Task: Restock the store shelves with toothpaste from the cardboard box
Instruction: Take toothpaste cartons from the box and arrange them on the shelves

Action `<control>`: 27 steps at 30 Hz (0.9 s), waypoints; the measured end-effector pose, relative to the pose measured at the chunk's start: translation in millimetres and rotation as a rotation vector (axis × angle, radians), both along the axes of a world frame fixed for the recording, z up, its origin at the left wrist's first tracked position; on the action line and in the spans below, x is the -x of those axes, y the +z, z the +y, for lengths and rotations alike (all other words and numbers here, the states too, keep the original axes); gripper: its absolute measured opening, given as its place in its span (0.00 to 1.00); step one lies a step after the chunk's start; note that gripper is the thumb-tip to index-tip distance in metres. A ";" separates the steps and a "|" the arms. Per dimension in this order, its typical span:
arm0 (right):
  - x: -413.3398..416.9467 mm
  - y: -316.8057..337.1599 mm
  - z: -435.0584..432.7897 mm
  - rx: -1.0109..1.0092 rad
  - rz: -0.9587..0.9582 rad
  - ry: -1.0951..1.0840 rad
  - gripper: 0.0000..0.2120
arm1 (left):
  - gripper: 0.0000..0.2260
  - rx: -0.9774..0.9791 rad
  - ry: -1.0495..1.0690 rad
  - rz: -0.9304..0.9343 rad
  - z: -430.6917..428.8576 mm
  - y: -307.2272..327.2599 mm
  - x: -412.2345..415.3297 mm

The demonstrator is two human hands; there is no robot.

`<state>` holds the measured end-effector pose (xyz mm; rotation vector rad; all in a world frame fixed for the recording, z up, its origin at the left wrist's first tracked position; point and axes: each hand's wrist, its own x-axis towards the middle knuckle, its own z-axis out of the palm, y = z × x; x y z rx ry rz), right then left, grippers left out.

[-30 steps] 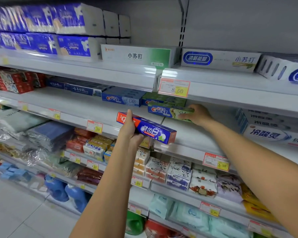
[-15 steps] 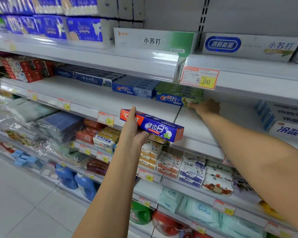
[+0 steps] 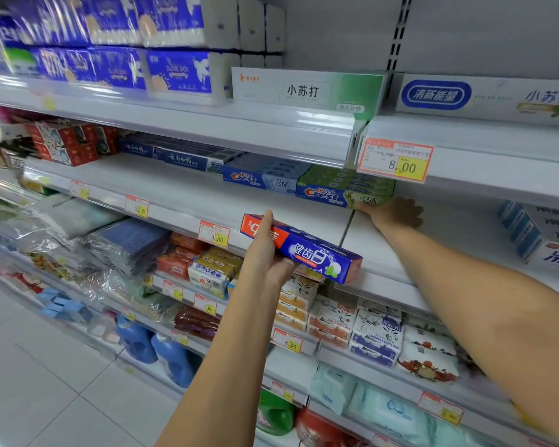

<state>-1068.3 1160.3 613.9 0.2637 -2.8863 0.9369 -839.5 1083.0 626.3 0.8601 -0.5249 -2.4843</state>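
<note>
Gripping the toothpaste carton [image 3: 317,256] near its red end, our left hand [image 3: 268,256] lays the thumb up the front face and curls the fingers round the underside, so most of the blue length juts out to the right, unsupported. The carton hangs in the air just in front of the lip of the middle shelf [image 3: 181,191], tilted with its far end lower, not yet resting on anything. We judge it light and fairly stiff: a thin card sleeve with a tube inside, glossy and a little slick, easy to dent at the corners or end flaps if we squeeze. A hold across the long faces nearer the middle would balance it better, and the flat base should slide readily on the smooth shelf. Our right hand [image 3: 396,214] is stretched deep onto that shelf, fingers fairly straight and holding nothing we can see, its fingertips touching the right end of the green Crest stack [image 3: 346,188]. Just left of that stack, touching it, sit the blue Crest boxes [image 3: 262,179]. Bare shelf lies in front of both rows, which looks like room for our carton. Above the right hand, a price tag [image 3: 396,159] hangs from the upper shelf edge. No cardboard box shows in this view.
</note>
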 end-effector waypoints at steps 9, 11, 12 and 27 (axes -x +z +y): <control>3.3 -1.8 2.3 -0.002 0.015 0.009 0.43 | 0.27 -0.003 -0.026 -0.007 3.1 -0.3 -3.6; 2.3 -1.5 2.2 -0.005 0.018 0.006 0.44 | 0.26 -0.003 -0.021 -0.005 4.7 -0.8 -5.6; 2.0 -1.6 2.6 -0.009 0.015 0.007 0.44 | 0.26 -0.003 -0.017 -0.005 5.4 -1.0 -6.7; -135.8 72.3 158.0 0.148 -0.452 0.915 0.28 | 0.08 0.274 -0.117 0.006 75.4 9.9 -2.1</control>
